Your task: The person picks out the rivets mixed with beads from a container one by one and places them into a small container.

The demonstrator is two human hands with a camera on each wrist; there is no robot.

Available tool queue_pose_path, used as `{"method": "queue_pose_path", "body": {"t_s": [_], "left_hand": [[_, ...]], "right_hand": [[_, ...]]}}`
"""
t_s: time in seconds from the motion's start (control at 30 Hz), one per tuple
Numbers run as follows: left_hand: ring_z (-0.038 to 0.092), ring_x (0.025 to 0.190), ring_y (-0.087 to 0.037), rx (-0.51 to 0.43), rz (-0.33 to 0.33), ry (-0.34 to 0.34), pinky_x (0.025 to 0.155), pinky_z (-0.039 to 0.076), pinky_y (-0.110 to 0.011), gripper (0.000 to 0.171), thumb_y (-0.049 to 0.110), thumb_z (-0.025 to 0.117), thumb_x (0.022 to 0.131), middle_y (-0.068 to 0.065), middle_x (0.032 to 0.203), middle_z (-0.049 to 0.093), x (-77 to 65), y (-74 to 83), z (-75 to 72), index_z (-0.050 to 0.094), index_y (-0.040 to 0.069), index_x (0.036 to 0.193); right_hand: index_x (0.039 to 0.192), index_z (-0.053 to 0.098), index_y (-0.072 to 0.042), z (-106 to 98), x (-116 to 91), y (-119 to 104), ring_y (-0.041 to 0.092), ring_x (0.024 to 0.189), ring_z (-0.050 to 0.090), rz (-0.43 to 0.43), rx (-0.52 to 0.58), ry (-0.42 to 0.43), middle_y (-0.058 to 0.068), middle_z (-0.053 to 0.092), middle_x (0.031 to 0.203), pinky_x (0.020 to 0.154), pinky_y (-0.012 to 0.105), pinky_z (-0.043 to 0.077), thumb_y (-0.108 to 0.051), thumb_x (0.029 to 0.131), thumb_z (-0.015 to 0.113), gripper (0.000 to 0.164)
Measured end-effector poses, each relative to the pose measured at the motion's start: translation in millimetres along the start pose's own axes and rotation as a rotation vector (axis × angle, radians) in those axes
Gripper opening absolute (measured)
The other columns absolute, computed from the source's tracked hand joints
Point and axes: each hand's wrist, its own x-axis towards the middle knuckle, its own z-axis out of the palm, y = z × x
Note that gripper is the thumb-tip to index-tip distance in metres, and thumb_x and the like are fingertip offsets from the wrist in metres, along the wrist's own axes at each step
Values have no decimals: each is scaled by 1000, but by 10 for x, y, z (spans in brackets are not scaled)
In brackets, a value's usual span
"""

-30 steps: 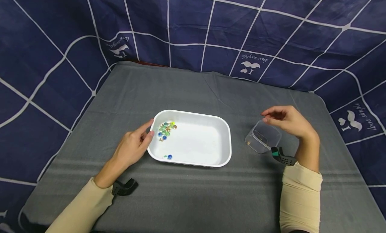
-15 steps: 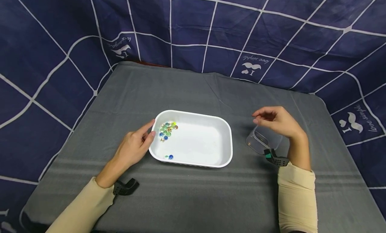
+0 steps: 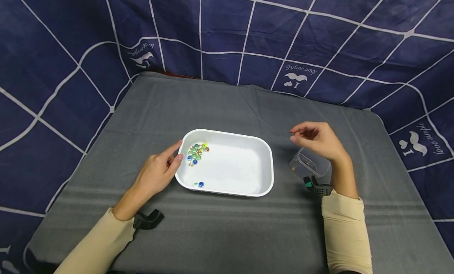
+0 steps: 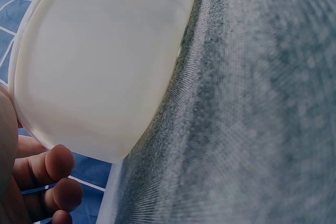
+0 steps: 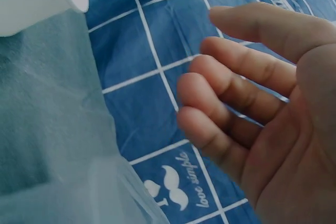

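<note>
In the head view, a white tray point(image 3: 235, 165) lies in the middle of the table. A cluster of small glass beads point(image 3: 196, 152), green, blue, yellow and amber, sits at its left end. Two more beads point(image 3: 200, 184) lie by its near wall. My left hand point(image 3: 155, 174) rests with index finger and thumb against the tray's left rim; its other fingers point(image 4: 58, 163) bend loosely outside the tray. Over a clear plastic box point(image 3: 301, 170) with a few tiny pieces inside hovers my right hand point(image 3: 317, 142), loosely bent. The right wrist view shows its palm point(image 5: 283, 129) holding nothing.
A grey cloth point(image 3: 220, 234) covers the table. Blue curtains point(image 3: 227, 33) with white grid lines rise along the back and both sides. Dark wrist devices point(image 3: 148, 220) are worn on both arms.
My right hand has moved left across the clear box, toward the tray. The left hand stays at the tray's rim, and the beads lie as before.
</note>
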Motion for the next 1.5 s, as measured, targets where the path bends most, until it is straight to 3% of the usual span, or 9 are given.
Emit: {"method": "queue_pose_path", "body": {"t_s": [0.17,0.43,0.63,1.5], "left_hand": [[38,46,-5,3,5,1,44,34,-26,41,12,58,99,6,62,49,5,11,-3,56,-6,135],[37,47,-4,7,1,-8,45,34,-26,40,12,58,99,7,62,49,14,36,6,57,-5,135],[38,47,-4,2,-8,-11,45,34,-26,40,12,58,99,6,62,49,36,48,-5,57,-4,136],[37,46,-3,-5,-5,-2,44,33,-26,39,11,58,99,6,62,49,7,18,-12,57,-5,135]], "right_hand": [[99,72,6,91,31,-35,8,65,61,-25,0,23,-1,68,78,57,19,48,6,84,73,15],[97,73,5,195,24,-98,9,69,61,11,-54,-19,4,69,81,60,21,49,3,85,72,12],[97,74,5,246,55,-65,11,70,62,-24,-49,-50,8,69,83,62,20,50,2,84,74,13],[90,75,-3,568,220,-252,14,70,61,-105,-42,-159,2,69,79,63,27,49,-3,86,74,4]]}}
